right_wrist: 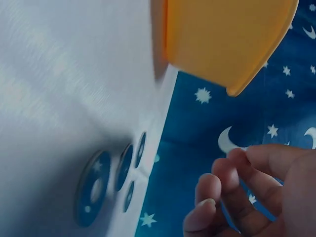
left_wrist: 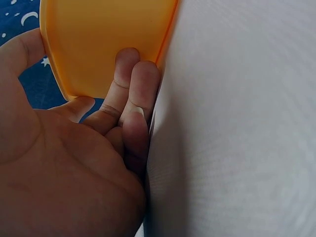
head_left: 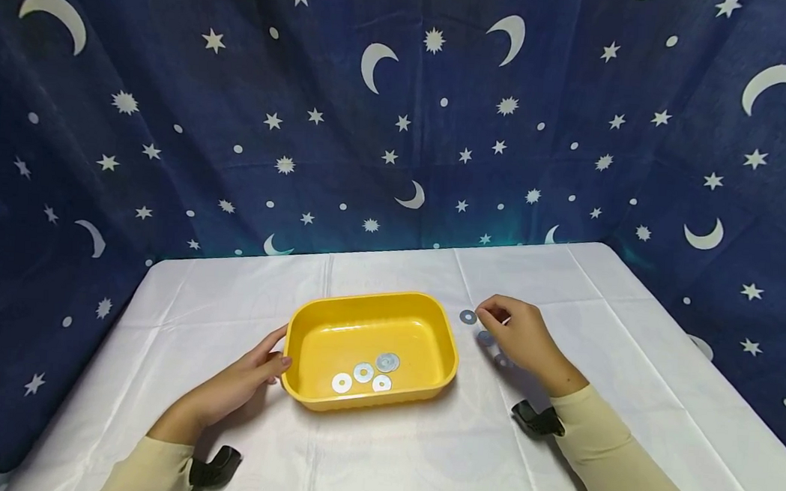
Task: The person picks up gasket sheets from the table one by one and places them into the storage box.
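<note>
A left hand point(head_left: 239, 386) rests with straight fingers against the end wall of a yellow tray point(head_left: 313, 329). Four washers point(head_left: 363, 372) lie inside. The right hand point(head_left: 521, 339), fingers loosely curled and holding nothing, hovers over loose washers point(right_wrist: 94, 186) on the white table point(head_left: 630, 350).

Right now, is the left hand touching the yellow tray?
Touching. The left wrist view shows the left hand with fingers flat against the yellow tray wall.

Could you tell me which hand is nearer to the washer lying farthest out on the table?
Right. The right hand hovers just beside that washer, fingertips almost at it. The left hand rests against the yellow tray on its far side.
</note>
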`<action>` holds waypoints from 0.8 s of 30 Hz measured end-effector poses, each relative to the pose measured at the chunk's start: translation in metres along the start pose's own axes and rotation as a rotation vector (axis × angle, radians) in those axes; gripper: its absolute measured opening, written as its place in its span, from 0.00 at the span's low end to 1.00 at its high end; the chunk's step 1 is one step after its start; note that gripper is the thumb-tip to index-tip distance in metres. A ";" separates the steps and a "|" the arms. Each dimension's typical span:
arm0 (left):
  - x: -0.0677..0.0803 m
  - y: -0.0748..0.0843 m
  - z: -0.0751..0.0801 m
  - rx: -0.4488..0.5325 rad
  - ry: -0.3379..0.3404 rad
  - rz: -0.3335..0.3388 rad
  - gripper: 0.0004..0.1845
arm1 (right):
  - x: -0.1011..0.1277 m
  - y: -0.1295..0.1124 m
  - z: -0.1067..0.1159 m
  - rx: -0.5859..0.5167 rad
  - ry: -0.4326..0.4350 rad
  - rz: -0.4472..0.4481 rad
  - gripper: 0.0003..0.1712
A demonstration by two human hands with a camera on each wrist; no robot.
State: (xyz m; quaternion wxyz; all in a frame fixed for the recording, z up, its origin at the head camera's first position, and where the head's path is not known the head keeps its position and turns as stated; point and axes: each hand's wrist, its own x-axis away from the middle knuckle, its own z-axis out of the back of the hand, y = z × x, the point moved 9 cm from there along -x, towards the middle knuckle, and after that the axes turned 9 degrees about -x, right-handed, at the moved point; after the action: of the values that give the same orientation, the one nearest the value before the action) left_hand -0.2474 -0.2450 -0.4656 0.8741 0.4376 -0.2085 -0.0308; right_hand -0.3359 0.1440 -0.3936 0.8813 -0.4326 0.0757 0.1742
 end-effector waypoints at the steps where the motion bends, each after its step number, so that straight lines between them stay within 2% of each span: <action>1: 0.000 0.000 0.000 0.001 0.001 0.000 0.36 | 0.000 0.005 0.000 -0.001 -0.009 -0.022 0.07; 9: -0.001 -0.001 -0.001 0.004 -0.001 -0.002 0.36 | 0.001 0.033 -0.003 -0.044 -0.085 -0.175 0.10; 17: -0.001 -0.002 0.000 -0.002 0.001 -0.009 0.36 | 0.001 0.045 -0.006 -0.025 -0.129 -0.242 0.11; 24: -0.001 -0.001 0.000 0.005 -0.008 -0.006 0.36 | 0.000 0.050 -0.008 -0.002 -0.158 -0.253 0.10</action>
State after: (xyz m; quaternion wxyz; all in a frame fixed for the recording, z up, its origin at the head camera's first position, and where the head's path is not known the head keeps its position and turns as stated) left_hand -0.2485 -0.2456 -0.4669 0.8721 0.4403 -0.2105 -0.0348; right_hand -0.3542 0.1660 -0.4350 0.8991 -0.4244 -0.0492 0.0954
